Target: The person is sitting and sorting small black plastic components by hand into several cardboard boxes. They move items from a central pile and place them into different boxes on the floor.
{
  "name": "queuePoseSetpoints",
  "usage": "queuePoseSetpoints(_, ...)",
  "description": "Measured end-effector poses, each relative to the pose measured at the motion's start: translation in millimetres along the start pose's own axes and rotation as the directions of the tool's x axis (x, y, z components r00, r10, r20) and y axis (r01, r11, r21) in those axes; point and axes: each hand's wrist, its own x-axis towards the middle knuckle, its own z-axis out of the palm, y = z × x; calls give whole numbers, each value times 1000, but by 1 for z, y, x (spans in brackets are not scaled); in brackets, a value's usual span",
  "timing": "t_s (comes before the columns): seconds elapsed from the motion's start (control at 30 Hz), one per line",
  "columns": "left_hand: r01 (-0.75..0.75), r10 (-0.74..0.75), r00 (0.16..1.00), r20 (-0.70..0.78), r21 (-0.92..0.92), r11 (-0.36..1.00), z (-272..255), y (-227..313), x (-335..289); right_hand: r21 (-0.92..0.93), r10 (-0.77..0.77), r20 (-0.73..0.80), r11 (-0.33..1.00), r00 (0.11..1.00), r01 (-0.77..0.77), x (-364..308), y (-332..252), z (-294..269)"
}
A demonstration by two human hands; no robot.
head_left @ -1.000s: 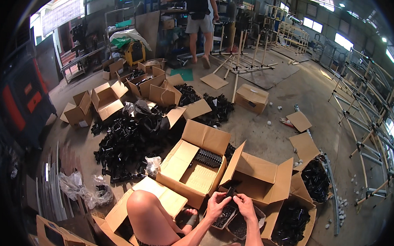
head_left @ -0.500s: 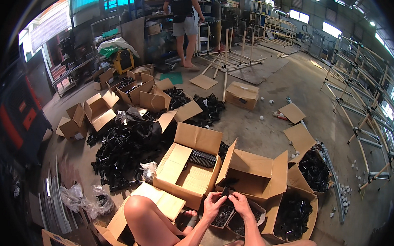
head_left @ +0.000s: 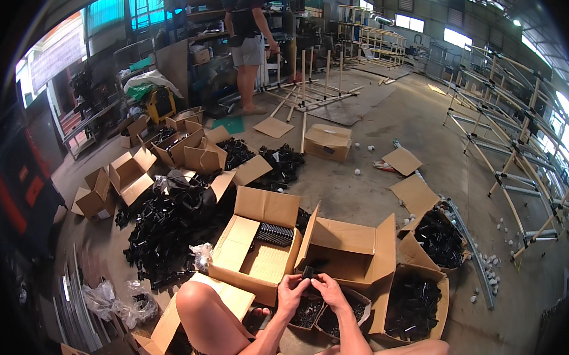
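My left hand (head_left: 290,292) and my right hand (head_left: 330,292) are closed at the fingertips on a small black plastic part (head_left: 308,272), one from each side. Its exact kind is too small to tell. Just below them are two small boxes of little dark pieces, a left bin (head_left: 306,313) and a right bin (head_left: 355,305). Beyond my hands stands an open cardboard box (head_left: 342,245) with its flaps up. Left of that, another carton (head_left: 245,274) holds a neat row of black parts (head_left: 275,234).
A carton of loose black parts (head_left: 412,310) stands at my right. A large heap of black parts (head_left: 174,230) spreads on the left, beside clear plastic bags (head_left: 120,303). Farther off are a standing person (head_left: 246,42) and pipe frames (head_left: 515,137).
The whole scene has shifted left and slightly up in the view. Both hands still hold the black part between them, with little change in their grip.
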Motion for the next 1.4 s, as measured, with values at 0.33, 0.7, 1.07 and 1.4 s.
queuePoseSetpoints(0.33,-398,95,894,437,680,616,69,95,46,470,-124,-95,869,988,155,-18,-51,-3)
queuePoseSetpoints(0.7,-631,-385,613,690,721,287,142,226,30,369,-168,-187,901,968,227,-56,-80,-58)
queuePoseSetpoints(1.07,405,-839,419,348,755,516,-136,20,-16,-6,-183,-769,960,613,279,-93,-78,-145)
queuePoseSetpoints(1.4,873,-891,272,364,296,387,-174,34,-56,149,32,-740,982,671,118,-57,64,-116)
